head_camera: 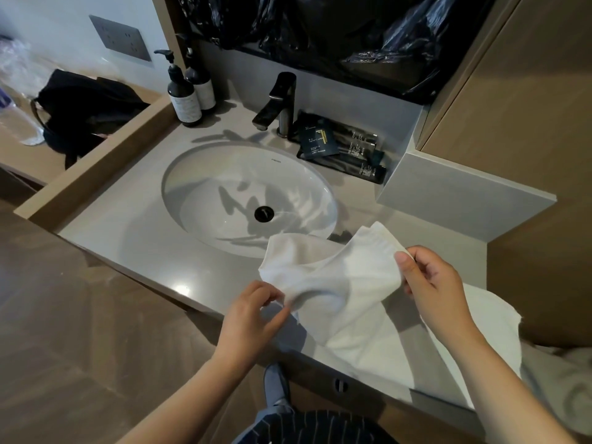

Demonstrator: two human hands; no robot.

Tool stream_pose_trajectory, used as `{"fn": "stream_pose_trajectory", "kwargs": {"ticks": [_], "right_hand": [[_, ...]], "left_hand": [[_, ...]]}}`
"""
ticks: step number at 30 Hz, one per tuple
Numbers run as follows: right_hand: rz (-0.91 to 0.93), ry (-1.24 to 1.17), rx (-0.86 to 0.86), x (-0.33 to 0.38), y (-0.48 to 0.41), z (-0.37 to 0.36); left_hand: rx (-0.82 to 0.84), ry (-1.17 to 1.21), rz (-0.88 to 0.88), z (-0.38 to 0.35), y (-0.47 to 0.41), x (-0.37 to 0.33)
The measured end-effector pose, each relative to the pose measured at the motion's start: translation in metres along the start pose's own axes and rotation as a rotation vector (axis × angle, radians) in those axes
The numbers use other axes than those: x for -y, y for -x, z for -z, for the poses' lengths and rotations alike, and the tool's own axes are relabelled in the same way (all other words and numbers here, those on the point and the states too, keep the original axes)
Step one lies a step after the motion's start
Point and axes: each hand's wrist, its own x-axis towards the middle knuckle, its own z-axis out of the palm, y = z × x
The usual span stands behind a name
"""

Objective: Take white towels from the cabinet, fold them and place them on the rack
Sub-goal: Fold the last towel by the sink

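A small white towel (323,270) hangs in the air just above the front right of the grey vanity counter (134,248). My left hand (253,318) pinches its lower left edge between thumb and fingers. My right hand (432,280) pinches its right edge with the thumb on top. Beneath it a larger white towel (400,341) lies spread on the counter and droops over the front edge on the right. No rack and no cabinet interior are in view.
An oval white sink (224,193) with a dark faucet (278,104) fills the counter's middle. Two pump bottles (187,94) stand at the back left, dark amenity packets (342,149) at the back right. A wooden wall rises at right; a black bag (83,110) lies far left.
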Motion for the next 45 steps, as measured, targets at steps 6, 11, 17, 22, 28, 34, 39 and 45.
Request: {"fn": "stream_pose_trajectory", "kwargs": {"ticks": [6, 11, 17, 22, 28, 34, 39, 45], "right_hand": [[-0.014, -0.011, -0.020, -0.002, 0.001, 0.001], [-0.035, -0.004, -0.044, 0.003, -0.005, 0.006], [0.002, -0.020, -0.077, 0.006, -0.019, 0.016], [0.023, 0.038, 0.005, -0.003, -0.021, 0.016], [-0.070, 0.116, 0.188, -0.025, -0.002, -0.003], [-0.061, -0.015, 0.128, -0.013, -0.007, -0.002], [0.002, -0.127, 0.131, 0.004, -0.008, -0.005], [0.027, -0.118, 0.115, 0.007, -0.014, -0.012]], "left_hand": [[-0.093, 0.023, 0.030, -0.013, 0.001, 0.001], [0.002, 0.284, 0.025, 0.012, -0.008, 0.000], [0.291, 0.351, -0.048, 0.071, -0.053, -0.007], [0.426, -0.099, -0.134, 0.068, -0.070, 0.001], [0.220, 0.265, 0.593, 0.030, -0.058, 0.025], [0.263, 0.100, 0.463, 0.020, -0.084, 0.024], [0.352, -0.088, 0.063, 0.022, -0.077, 0.022], [0.511, -0.113, 0.089, 0.012, -0.078, -0.002]]}}
